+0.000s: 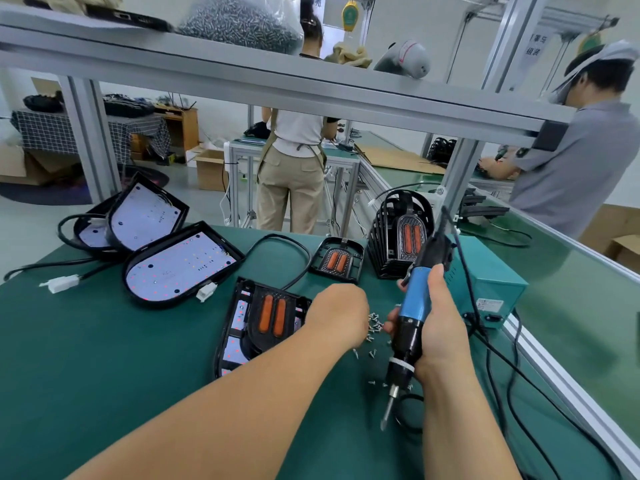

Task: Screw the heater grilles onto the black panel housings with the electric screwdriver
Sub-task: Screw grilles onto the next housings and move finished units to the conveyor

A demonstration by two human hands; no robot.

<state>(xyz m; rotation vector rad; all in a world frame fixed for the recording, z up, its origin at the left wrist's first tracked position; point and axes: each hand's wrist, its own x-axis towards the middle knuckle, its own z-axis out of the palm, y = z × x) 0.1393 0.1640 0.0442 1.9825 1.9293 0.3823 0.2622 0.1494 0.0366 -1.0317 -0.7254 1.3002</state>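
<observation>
Blue-and-black electric screwdriver (410,320), bit down, sat gripped in the right hand (441,327); the left hand (337,317) was at loose silver screws (375,323) on the green surface (104,341), fingers hidden, grip impossible to tell.

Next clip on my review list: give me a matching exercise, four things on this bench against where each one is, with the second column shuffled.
Things
1. electric screwdriver
2. loose screws
3. teal box
4. stacked grilles

Places
A. standing upright at the back of the green mat
B. gripped in the right hand, bit pointing down
C. right side of the mat, behind the right hand
D. scattered on the mat at the left hand

Pairs: 1-B, 2-D, 3-C, 4-A
</observation>
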